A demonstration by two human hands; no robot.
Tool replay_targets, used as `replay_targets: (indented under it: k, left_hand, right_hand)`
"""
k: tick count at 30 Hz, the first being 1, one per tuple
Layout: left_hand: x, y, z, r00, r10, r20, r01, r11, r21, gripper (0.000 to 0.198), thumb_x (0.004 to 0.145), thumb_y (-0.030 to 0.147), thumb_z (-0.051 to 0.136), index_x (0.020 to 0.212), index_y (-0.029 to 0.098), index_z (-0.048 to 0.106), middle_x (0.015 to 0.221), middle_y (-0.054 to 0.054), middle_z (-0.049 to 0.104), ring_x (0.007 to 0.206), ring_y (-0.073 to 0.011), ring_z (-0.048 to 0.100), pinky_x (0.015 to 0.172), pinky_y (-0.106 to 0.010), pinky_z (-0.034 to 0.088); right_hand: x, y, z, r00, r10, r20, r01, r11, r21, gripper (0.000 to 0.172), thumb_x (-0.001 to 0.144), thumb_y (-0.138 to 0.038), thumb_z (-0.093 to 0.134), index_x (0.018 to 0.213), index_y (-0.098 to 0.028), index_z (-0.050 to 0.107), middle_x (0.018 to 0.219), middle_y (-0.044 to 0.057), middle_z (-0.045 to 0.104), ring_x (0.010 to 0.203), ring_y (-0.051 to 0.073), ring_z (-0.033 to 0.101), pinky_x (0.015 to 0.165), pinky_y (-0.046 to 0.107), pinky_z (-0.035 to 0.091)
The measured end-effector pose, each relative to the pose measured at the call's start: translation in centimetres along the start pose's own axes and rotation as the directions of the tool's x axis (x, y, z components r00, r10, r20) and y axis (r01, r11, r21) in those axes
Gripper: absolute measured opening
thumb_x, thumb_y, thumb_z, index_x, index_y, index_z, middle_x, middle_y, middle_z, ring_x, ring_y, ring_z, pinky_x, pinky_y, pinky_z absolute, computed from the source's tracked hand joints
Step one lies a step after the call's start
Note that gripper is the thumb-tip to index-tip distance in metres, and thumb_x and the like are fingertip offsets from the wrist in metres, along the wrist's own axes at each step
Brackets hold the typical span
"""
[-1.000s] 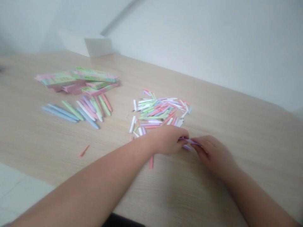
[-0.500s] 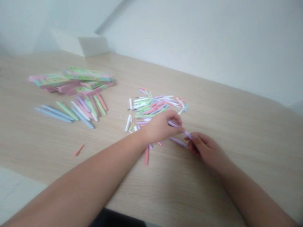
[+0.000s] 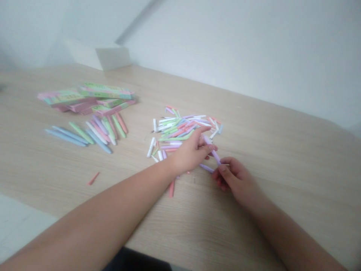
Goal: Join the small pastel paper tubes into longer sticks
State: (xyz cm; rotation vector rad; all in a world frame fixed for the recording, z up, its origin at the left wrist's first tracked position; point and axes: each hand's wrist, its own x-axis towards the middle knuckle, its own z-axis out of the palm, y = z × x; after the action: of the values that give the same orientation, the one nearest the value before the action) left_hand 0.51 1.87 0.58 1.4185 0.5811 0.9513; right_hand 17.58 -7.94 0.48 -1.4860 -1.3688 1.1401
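Note:
A light purple pen (image 3: 215, 155) slants between my two hands over the wooden table. My left hand (image 3: 190, 150) pinches its upper part between thumb and fingers. Around its lower end close the thumb and fingertips of my right hand (image 3: 235, 178). A second purple piece (image 3: 206, 168) extends leftward from under my right fingers; whether it lies on the table or is held I cannot tell. Just beyond my left hand spreads a pile of pastel pen parts (image 3: 180, 126), partly hidden by that hand. A coral pen part (image 3: 171, 189) pokes out below my left forearm.
Several pastel pens (image 3: 80, 132) lie in a loose row to the left. Behind them are stacked pink and green cartons (image 3: 107, 91). A small coral piece (image 3: 93, 178) lies near my left forearm. A white box (image 3: 114, 57) stands at the back against the wall.
The purple pen has turned to a steeper slant, and more of it shows. My right hand has shifted slightly left and down; my left fingers have changed their grip.

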Motion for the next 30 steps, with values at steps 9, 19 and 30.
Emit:
replay_targets:
  k: [9,19,30]
  left_hand:
    - [-0.1,0.1,-0.2,1.000,-0.017,0.005,0.017,0.999,0.048,0.055,0.092,0.017,0.061,0.142,0.020,0.040,0.082,0.002,0.064,0.076,-0.0113,0.066,0.073,-0.026,0.054]
    - [-0.2,-0.5,0.6,1.000,-0.005,-0.023,0.004,0.999,-0.041,0.054,0.092,0.014,0.061,0.140,0.024,0.039,0.088,0.001,0.064,0.082,-0.0124,0.069,0.077,-0.027,0.058]
    - [-0.4,-0.4,1.4,0.998,-0.042,-0.043,0.039,0.997,-0.063,0.055,0.094,0.015,0.060,0.145,0.024,0.045,0.096,-0.005,0.068,0.088,-0.0153,0.071,0.084,-0.034,0.061]
  right_hand:
    - [0.0,0.5,0.4,0.994,-0.057,-0.091,0.058,0.998,0.005,0.036,0.092,-0.059,0.063,0.093,-0.025,0.051,0.076,0.001,0.071,0.059,0.016,0.063,0.052,0.031,0.052]
    - [0.0,0.6,0.4,0.994,-0.062,-0.090,0.065,0.997,0.034,0.034,0.095,-0.057,0.060,0.090,-0.024,0.054,0.078,0.001,0.071,0.057,0.014,0.059,0.051,0.029,0.048]
    - [-0.4,-0.5,1.3,0.991,0.126,-0.052,-0.097,0.920,0.380,0.039,0.086,-0.057,0.072,0.089,-0.022,0.056,0.070,-0.003,0.065,0.051,0.008,0.051,0.040,0.018,0.034]
